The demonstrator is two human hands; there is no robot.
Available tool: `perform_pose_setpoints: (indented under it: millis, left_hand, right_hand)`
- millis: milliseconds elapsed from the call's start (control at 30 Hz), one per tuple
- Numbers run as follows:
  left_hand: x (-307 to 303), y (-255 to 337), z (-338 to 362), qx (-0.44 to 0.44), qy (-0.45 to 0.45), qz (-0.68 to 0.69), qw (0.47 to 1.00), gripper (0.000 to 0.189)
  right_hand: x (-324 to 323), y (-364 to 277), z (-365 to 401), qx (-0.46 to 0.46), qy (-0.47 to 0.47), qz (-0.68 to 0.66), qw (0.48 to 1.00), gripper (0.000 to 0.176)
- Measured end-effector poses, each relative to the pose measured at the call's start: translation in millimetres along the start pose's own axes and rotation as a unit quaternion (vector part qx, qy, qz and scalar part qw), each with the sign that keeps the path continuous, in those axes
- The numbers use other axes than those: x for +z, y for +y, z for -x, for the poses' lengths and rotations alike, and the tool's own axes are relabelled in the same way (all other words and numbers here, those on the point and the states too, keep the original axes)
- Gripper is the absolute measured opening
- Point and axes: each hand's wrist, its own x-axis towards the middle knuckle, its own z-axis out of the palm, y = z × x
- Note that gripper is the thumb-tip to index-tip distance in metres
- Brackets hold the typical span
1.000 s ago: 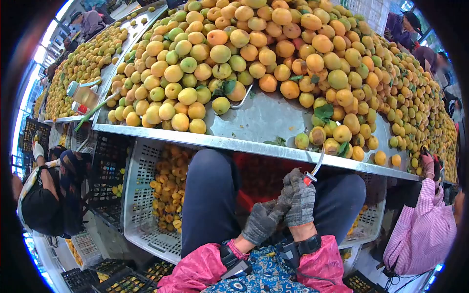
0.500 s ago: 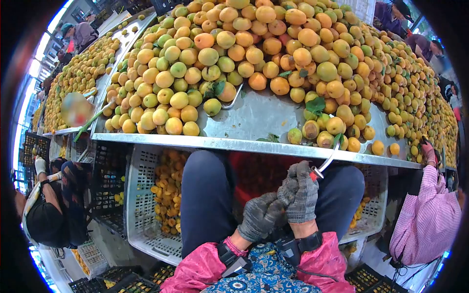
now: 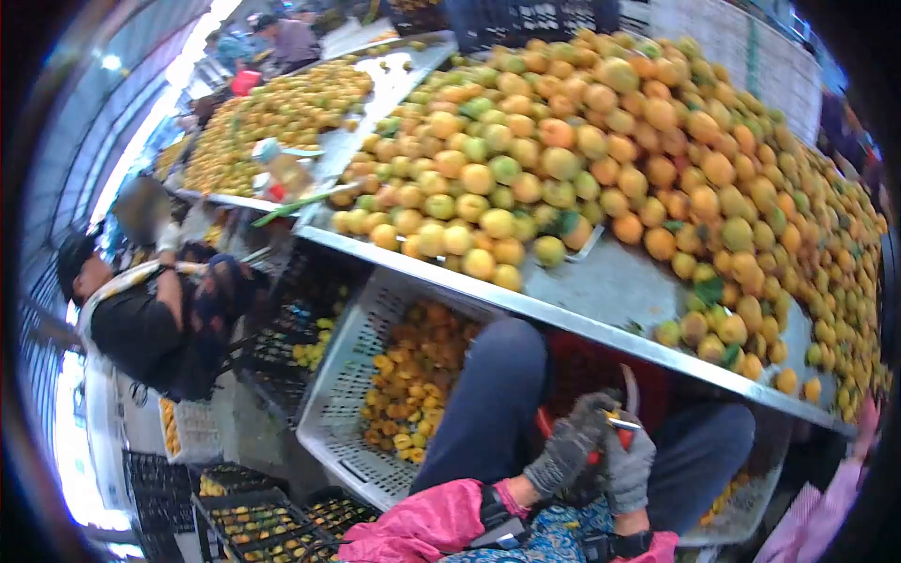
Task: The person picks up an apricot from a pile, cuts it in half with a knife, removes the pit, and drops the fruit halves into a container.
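Observation:
Both my hands wear grey knit gloves and are close together above my lap. My right hand (image 3: 631, 469) is closed around the red handle of a curved knife (image 3: 631, 387), whose blade points up. My left hand (image 3: 568, 448) is beside it, fingers curled against the handle area; what lies in them is blurred. A small yellow and metal piece shows between the hands. Beyond them, between my knees, a red tub (image 3: 571, 361) is partly hidden. Above it, piled yellow-orange fruit (image 3: 563, 159) covers much of a metal table (image 3: 601, 281).
A white perforated crate (image 3: 324, 413) of cut fruit stands left of my leg. Black crates (image 3: 253, 521) with fruit lie at lower left. A person in black (image 3: 141, 319) sits at left; a pink checked sleeve (image 3: 798, 530) shows at lower right. A second curved metal tool (image 3: 589, 244) lies among the fruit.
The view has turned left and tilted, showing more of the left side. My hands have shifted, and the knife's blade now points up rather than toward the upper right.

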Motion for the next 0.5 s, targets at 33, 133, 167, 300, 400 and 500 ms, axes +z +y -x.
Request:
perform_pose_setpoints:
  millis: [33,133,167,300,400,500]
  left_hand:
    - [-2,2,1,-0.042,-0.041,0.015,0.998,0.037]
    - [-17,-3,-3,-0.086,-0.073,-0.022,0.993,0.038]
    - [-20,2,-2,-0.089,-0.089,-0.101,0.987,0.037]
    - [-30,13,-1,0.022,-0.215,-0.496,0.841,0.037]
    - [-25,26,-4,-0.115,-0.179,-0.414,0.885,0.036]
    - [-20,14,1,-0.154,-0.111,-0.267,0.945,0.036]
  right_hand:
    - [-2,-3,0,0.03,0.002,-0.015,0.999,0.03]
    - [-2,0,3,-0.042,-0.011,0.057,0.997,0.029]
    - [-1,4,4,-0.073,-0.014,0.076,0.994,0.03]
    - [5,3,9,-0.088,-0.019,0.05,0.995,0.033]
    - [4,-2,7,-0.001,-0.047,0.032,0.998,0.035]
    - [-3,-16,9,-0.018,-0.066,0.074,0.995,0.036]
